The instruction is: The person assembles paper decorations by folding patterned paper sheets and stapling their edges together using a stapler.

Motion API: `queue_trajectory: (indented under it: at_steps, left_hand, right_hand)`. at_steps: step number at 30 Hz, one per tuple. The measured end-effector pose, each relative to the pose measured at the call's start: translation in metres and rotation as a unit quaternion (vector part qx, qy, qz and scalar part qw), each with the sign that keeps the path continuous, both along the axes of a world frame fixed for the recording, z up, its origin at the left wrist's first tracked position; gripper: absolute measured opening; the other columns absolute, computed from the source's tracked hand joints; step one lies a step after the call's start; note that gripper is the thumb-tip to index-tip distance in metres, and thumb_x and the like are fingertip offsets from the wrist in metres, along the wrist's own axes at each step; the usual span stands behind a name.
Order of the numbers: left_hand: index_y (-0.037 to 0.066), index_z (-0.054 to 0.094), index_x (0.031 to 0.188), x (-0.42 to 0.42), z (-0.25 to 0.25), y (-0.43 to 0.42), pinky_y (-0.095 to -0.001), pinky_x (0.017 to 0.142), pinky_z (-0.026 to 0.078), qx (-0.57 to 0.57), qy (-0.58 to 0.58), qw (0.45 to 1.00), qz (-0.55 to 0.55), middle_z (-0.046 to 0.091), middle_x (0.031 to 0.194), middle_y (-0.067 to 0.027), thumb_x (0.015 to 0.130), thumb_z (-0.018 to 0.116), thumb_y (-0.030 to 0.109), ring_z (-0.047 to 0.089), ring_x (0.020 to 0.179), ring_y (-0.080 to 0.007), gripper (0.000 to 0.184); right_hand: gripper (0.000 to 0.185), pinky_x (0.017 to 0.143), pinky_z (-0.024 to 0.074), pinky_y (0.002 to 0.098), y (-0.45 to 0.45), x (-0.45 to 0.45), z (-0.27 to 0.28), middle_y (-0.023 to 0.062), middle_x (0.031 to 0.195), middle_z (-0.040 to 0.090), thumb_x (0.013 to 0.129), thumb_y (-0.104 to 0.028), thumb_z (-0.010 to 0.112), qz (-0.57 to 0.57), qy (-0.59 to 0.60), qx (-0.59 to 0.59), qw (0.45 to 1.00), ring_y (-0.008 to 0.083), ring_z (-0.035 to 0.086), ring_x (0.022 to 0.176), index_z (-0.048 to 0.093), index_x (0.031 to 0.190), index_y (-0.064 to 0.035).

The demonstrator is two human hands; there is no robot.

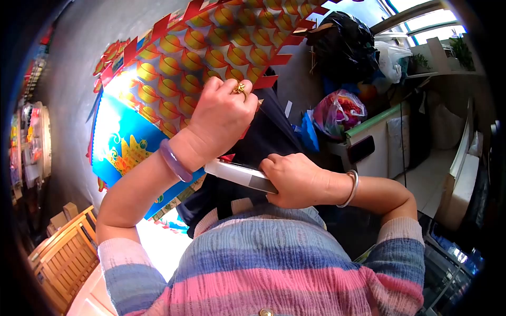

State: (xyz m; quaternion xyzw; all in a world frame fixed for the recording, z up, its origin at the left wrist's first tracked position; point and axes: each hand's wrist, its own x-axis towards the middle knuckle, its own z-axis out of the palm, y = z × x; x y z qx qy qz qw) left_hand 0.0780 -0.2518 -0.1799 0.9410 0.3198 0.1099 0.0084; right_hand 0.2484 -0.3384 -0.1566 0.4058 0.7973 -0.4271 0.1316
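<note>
My left hand [224,113], with a gold ring and a purple bangle, is closed at the lower edge of a big red paper piece [192,60] printed with gold ingot shapes. Red tabs stick out along its edges. A bright blue panel [118,142] with a yellow flower print joins its lower left side. Below, my right hand [298,180], wearing a silver bangle, is closed around the grey end of a long white tool [234,173]. The tool's far end lies under my left wrist, and its exact kind is unclear.
Right of the paper are a black plastic bag [345,47], a clear bag with red contents [342,111] and a phone [361,149] on the side of a pale cabinet. A wooden chair [66,255] stands at the lower left; shelves [34,142] of goods line the left.
</note>
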Motion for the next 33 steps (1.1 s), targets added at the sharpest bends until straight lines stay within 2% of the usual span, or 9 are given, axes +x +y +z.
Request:
queue_trajectory:
  at_steps: [3,6,9,13,15,19,25,31,33]
  left_hand:
    - [0.005,0.060,0.083,0.001,0.000,0.002,-0.0358,0.082,0.040,-0.015,-0.009,1.000,0.011,0.058,0.091,-0.0107,0.070,0.071,0.012,0.056,0.090,-0.0250,0.018]
    - [0.005,0.059,0.081,0.002,0.003,0.003,-0.0369,0.082,0.039,-0.047,-0.026,0.998,0.033,0.057,0.087,-0.0105,0.068,0.071,0.013,0.056,0.088,-0.0272,0.019]
    - [0.006,0.059,0.080,-0.002,0.000,0.007,-0.0383,0.084,0.037,-0.088,-0.043,0.994,0.042,0.056,0.084,-0.0102,0.066,0.072,0.013,0.056,0.085,-0.0283,0.021]
    - [0.006,0.058,0.081,-0.003,-0.007,0.010,-0.0391,0.085,0.037,-0.093,-0.057,0.993,0.049,0.056,0.083,-0.0095,0.066,0.072,0.013,0.057,0.083,-0.0264,0.021]
    - [0.006,0.058,0.081,-0.004,-0.007,0.010,-0.0388,0.084,0.037,-0.081,-0.063,0.994,0.044,0.057,0.083,-0.0092,0.068,0.071,0.013,0.057,0.081,-0.0256,0.020]
    - [0.005,0.058,0.082,-0.005,-0.009,0.010,-0.0389,0.085,0.037,-0.078,-0.079,0.993,0.034,0.057,0.083,-0.0099,0.069,0.070,0.013,0.057,0.081,-0.0268,0.019]
    - [0.004,0.057,0.081,-0.006,-0.007,0.011,-0.0394,0.085,0.037,-0.070,-0.072,0.994,0.033,0.056,0.084,-0.0113,0.070,0.069,0.012,0.057,0.080,-0.0287,0.018]
    - [0.004,0.056,0.080,-0.007,-0.008,0.012,-0.0398,0.085,0.037,-0.070,-0.073,0.994,0.031,0.055,0.083,-0.0118,0.068,0.069,0.010,0.056,0.080,-0.0289,0.018]
    - [0.004,0.056,0.080,-0.007,-0.007,0.013,-0.0398,0.085,0.037,-0.083,-0.068,0.994,0.035,0.055,0.083,-0.0117,0.068,0.069,0.010,0.056,0.081,-0.0289,0.018]
  right_hand:
    - [0.039,0.073,0.0511,0.0384,0.002,-0.001,0.002,0.0189,0.091,0.057,0.071,-0.022,0.067,0.002,-0.008,-0.024,1.000,0.0320,0.061,0.081,0.055,0.097,0.0052]
    - [0.037,0.073,0.0513,0.0388,-0.002,0.009,-0.010,0.0203,0.090,0.058,0.070,-0.019,0.064,-0.013,0.059,0.039,0.997,0.0334,0.061,0.083,0.057,0.095,0.0065]
    - [0.037,0.074,0.0512,0.0388,0.012,0.034,0.000,0.0200,0.092,0.056,0.070,-0.019,0.064,0.006,0.043,0.016,0.999,0.0333,0.060,0.087,0.057,0.097,0.0059]
    - [0.048,0.080,0.0485,0.0385,0.027,0.084,0.002,0.0199,0.097,0.057,0.067,-0.016,0.069,-0.097,0.106,0.037,0.989,0.0335,0.059,0.090,0.056,0.107,0.0044]
    - [0.046,0.082,0.0464,0.0388,0.037,0.098,0.009,0.0195,0.098,0.057,0.068,-0.015,0.069,-0.155,0.075,0.065,0.983,0.0338,0.058,0.093,0.055,0.108,0.0037]
    - [0.047,0.081,0.0442,0.0371,0.054,0.120,-0.016,0.0187,0.099,0.056,0.070,-0.018,0.069,-0.214,0.086,0.102,0.968,0.0308,0.056,0.092,0.055,0.109,0.0025]
    - [0.047,0.081,0.0435,0.0365,0.074,0.116,-0.022,0.0184,0.101,0.055,0.071,-0.020,0.068,-0.200,0.095,0.085,0.971,0.0308,0.054,0.090,0.054,0.110,0.0019]
    - [0.046,0.077,0.0419,0.0314,0.089,0.109,-0.031,0.0129,0.091,0.057,0.070,-0.021,0.072,-0.211,0.110,0.090,0.967,0.0242,0.053,0.082,0.055,0.107,0.0016]
    - [0.045,0.078,0.0435,0.0344,0.094,0.107,-0.031,0.0169,0.093,0.057,0.069,-0.021,0.069,-0.227,0.117,0.061,0.965,0.0270,0.055,0.085,0.056,0.105,0.0033]
